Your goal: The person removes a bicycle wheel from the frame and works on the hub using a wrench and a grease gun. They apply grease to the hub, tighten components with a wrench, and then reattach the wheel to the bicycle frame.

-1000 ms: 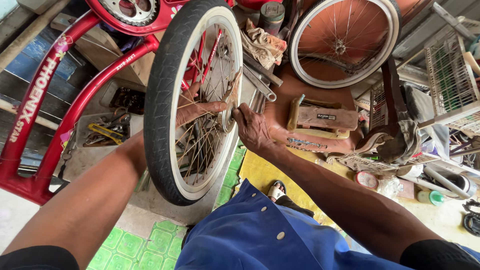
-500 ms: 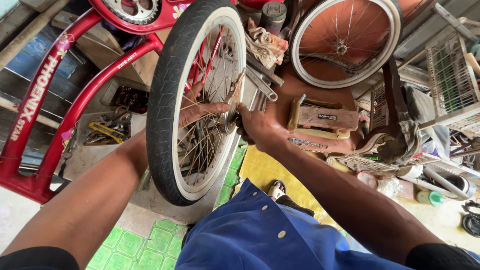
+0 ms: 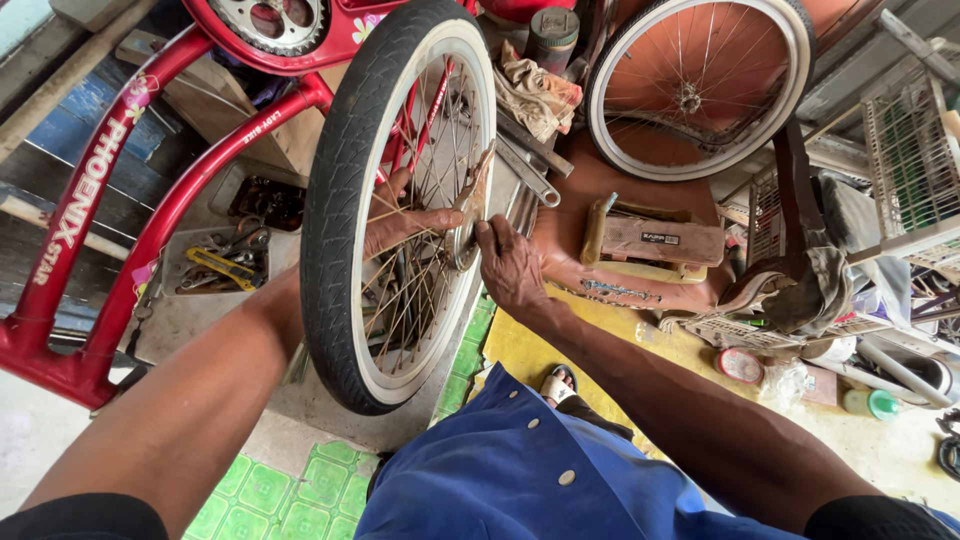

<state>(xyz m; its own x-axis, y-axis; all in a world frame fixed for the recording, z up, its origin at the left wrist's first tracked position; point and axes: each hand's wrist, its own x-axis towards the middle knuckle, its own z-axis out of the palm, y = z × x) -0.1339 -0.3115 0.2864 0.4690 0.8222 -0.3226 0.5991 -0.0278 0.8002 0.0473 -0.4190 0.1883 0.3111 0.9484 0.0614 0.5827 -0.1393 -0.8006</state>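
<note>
A bicycle wheel (image 3: 340, 200) with a black tyre and white sidewall stands upright in a red upturned bicycle frame (image 3: 110, 190). My left hand (image 3: 405, 222) reaches through behind the spokes and holds the hub area. On the near side of the wheel, my right hand (image 3: 508, 265) grips a metal spanner (image 3: 472, 195) set at the hub. The hub itself is mostly hidden by the hands and spokes.
A second spoked wheel (image 3: 700, 85) leans at the back right. Large spanners (image 3: 530, 165) and a rag (image 3: 535, 90) lie beside the wheel. A tray of hand tools (image 3: 225, 262) sits left. A wooden block (image 3: 655, 240), wire baskets (image 3: 910, 160) and clutter fill the right.
Both hands stay at the hub; my right hand has shifted slightly with the spanner. The view has moved a little.
</note>
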